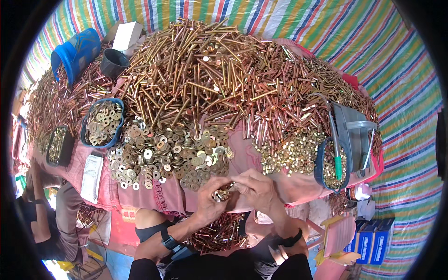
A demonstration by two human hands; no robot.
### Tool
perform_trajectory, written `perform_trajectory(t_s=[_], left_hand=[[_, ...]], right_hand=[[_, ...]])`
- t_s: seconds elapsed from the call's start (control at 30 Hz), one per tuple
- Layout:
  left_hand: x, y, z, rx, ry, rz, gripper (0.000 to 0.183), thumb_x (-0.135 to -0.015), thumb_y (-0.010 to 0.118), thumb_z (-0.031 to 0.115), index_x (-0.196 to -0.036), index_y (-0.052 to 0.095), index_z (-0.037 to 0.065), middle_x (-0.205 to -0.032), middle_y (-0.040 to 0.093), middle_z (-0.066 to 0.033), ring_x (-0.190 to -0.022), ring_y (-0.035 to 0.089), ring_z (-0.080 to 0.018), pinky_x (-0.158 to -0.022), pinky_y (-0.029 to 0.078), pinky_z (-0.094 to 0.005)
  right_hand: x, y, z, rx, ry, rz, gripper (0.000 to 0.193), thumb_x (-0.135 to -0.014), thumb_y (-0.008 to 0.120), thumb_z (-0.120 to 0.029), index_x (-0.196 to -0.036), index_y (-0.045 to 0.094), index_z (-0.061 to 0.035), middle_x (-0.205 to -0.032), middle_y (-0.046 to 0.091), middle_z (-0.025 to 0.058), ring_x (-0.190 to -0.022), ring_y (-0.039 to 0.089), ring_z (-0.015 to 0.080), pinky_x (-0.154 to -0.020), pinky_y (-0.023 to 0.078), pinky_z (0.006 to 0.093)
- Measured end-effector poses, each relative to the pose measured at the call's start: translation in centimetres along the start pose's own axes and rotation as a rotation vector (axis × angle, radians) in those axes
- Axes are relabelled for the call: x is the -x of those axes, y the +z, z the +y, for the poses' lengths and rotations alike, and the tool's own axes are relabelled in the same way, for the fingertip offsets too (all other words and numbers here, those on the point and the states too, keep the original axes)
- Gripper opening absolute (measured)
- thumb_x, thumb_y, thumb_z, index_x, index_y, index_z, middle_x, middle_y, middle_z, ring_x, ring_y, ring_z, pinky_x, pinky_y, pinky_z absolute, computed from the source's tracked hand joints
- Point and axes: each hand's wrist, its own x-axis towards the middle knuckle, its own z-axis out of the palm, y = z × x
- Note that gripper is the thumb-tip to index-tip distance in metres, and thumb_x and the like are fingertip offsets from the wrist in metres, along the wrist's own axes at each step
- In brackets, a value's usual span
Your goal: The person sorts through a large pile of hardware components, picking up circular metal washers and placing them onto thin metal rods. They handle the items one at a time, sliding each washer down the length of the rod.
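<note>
Left hand (211,200): curled around a cluster of brassy fasteners (220,194).
Right hand (257,190): bent at the fingers, close beside that cluster; grip hard to make out.
Washers (172,154): piled loose just beyond both hands.
Bolts (196,79): heaped high behind the washers.
Nuts (291,151): spread right of the washers.
Left blue tub (83,125): filled with more washers.
Right blue tub (319,164): filled with nuts, topped by a green-handled tool (338,168).
Blue bucket (79,57): tipped over at upper left.
</note>
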Motion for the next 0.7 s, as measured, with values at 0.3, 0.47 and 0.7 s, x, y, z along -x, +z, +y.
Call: perform_trajectory(t_s=[0.3,0.47,0.7], left_hand=[[0.3,-0.4,0.2,0.033,-0.288,-0.001,0.029,-0.084,0.073,0.002,-0.112,0.063,0.001,-0.093,0.073,-0.0077,-0.083,0.07,-0.0152,-0.076,0.056,-0.0307],[0.1,-0.4,0.2,0.108,-0.288,-0.01,0.038,-0.082,0.074,-0.002,-0.118,0.061,0.001,-0.096,0.073,-0.0081,-0.088,0.07,-0.015,-0.079,0.057,-0.0315],[-0.1,-0.4,0.5,0.088,-0.221,-0.016,0.037,-0.085,0.075,-0.002,-0.121,0.065,0.002,-0.099,0.074,-0.0096,-0.091,0.073,-0.0187,-0.082,0.058,-0.0335]], right_hand=[[-3.5,-1.6,6.7,0.44,0.15,0.309,0.021,-0.096,0.069,-0.008,-0.114,0.076,-0.0025,-0.092,0.075,0.023,-0.076,0.074,0.035,-0.07,0.057,0.0432],[-4.7,-1.0,8.8,0.643,0.293,0.111,0.026,-0.094,0.067,-0.009,-0.119,0.077,-0.0106,-0.08,0.072,0.0246,-0.069,0.072,0.0393,-0.067,0.058,0.0491],[-5.8,-1.0,9.4,0.742,0.379,0.0,0.026,-0.092,0.069,-0.013,-0.117,0.077,-0.0147,-0.079,0.072,0.0233,-0.073,0.072,0.0403,-0.07,0.057,0.0531]])
